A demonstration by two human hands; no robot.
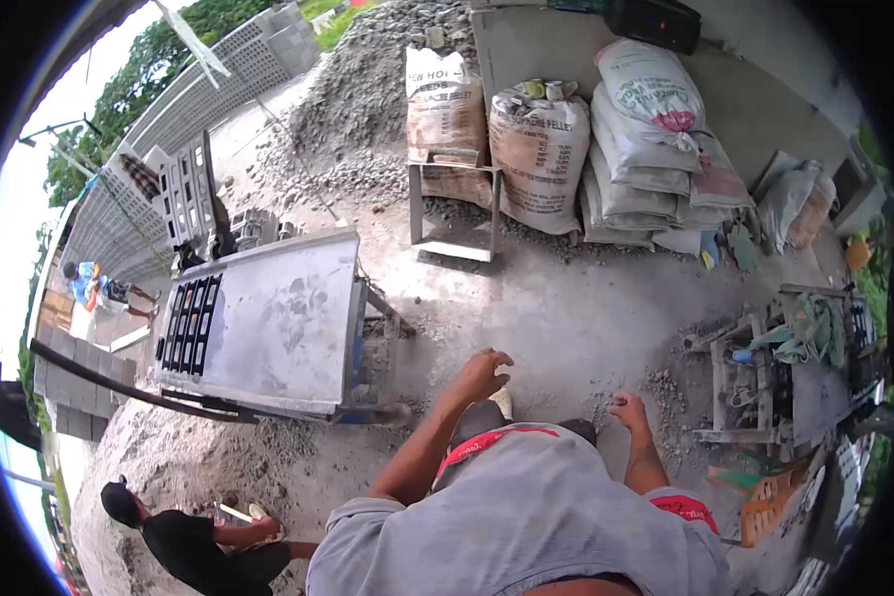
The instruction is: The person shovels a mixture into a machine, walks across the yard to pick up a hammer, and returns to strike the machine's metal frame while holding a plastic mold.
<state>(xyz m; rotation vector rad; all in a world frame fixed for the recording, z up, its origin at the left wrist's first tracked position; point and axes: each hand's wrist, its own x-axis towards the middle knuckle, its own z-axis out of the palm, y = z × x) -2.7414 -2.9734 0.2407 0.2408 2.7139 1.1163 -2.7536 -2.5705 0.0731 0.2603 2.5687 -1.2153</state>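
Observation:
My left hand (pixel 487 375) hangs in front of my body with its fingers bent and apart, holding nothing. Beneath it is the dusty concrete floor. My right hand (pixel 626 409) is out to the right, fingers loosely curled and nothing visible in them; it touches nothing. Left of my left hand stands a metal-topped work table (pixel 278 318) with a black slotted mould (pixel 191 323) at its far end. Ahead of both hands a small metal stand (pixel 454 248) is on the floor.
Filled sacks (pixel 538 159) and stacked sacks (pixel 646 169) line the back wall beside a gravel heap (pixel 353 109). At right is a wooden frame bench (pixel 755 387) with cloth on it. A co-worker in black (pixel 199 536) is at lower left near a sand pile (pixel 159 447); another person (pixel 99 288) is farther off.

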